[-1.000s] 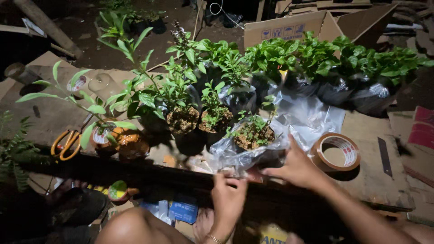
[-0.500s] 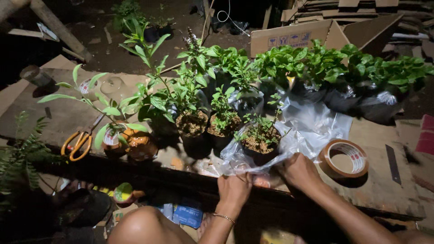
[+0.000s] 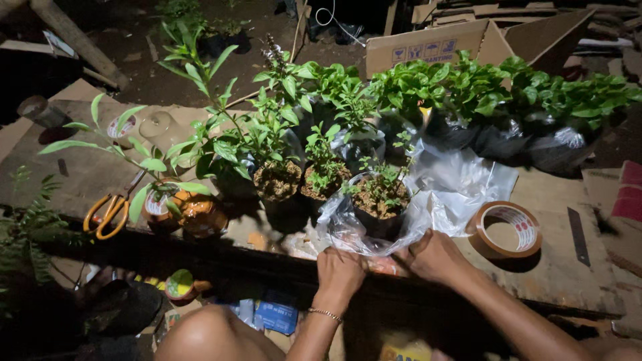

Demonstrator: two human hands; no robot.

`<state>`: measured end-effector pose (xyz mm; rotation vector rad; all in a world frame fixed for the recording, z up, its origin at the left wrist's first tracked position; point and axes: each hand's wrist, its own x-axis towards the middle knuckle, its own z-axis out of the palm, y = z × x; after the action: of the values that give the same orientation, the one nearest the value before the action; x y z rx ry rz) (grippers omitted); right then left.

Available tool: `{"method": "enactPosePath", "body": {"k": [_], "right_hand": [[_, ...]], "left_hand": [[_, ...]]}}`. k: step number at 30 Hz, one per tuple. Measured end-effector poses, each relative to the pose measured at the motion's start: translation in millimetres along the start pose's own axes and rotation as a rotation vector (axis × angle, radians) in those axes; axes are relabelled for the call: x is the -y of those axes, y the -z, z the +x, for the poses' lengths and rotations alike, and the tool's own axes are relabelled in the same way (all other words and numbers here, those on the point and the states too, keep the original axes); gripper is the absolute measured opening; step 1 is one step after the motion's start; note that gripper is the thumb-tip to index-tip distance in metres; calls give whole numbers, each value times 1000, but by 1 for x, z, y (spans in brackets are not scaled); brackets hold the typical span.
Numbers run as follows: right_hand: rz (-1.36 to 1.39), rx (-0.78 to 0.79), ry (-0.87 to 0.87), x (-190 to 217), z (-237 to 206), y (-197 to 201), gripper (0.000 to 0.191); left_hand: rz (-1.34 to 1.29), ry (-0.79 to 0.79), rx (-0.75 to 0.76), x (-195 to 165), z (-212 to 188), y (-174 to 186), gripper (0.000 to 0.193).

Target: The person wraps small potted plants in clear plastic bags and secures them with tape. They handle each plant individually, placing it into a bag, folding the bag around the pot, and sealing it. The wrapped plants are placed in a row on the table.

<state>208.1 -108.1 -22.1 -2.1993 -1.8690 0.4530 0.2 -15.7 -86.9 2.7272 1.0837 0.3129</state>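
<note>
Left hand pinching clear plastic bag at table's near edge | right hand gripping it too — likely pinched | bag wrapping 1 potted seedling | tape roll lying just right — open cardboard beyond.

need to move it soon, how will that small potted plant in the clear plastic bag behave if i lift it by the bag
The clear bag looks thin and floppy, so it will probably sag. The pot is full of soil, likely heavy for its size, and may tip inside. Both hands, left and right, grip the bag's lower edge.
</note>
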Motion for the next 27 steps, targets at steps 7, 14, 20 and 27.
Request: {"method": "enactPosePath", "body": {"k": [7, 14, 20, 27], "right_hand": [[35, -86, 241, -4, -15, -2, 30], [221, 176, 164, 34, -30, 48, 45], [145, 558, -103, 15, -47, 128, 63], [647, 183, -230, -37, -38, 108, 59]], "left_hand": [[-199, -10, -327, -21, -31, 16, 26], [-531, 79, -350, -24, -47, 57, 37], [-1116, 587, 597, 23, -75, 103, 40], [-1102, 1003, -454, 40, -73, 128, 45]]}}
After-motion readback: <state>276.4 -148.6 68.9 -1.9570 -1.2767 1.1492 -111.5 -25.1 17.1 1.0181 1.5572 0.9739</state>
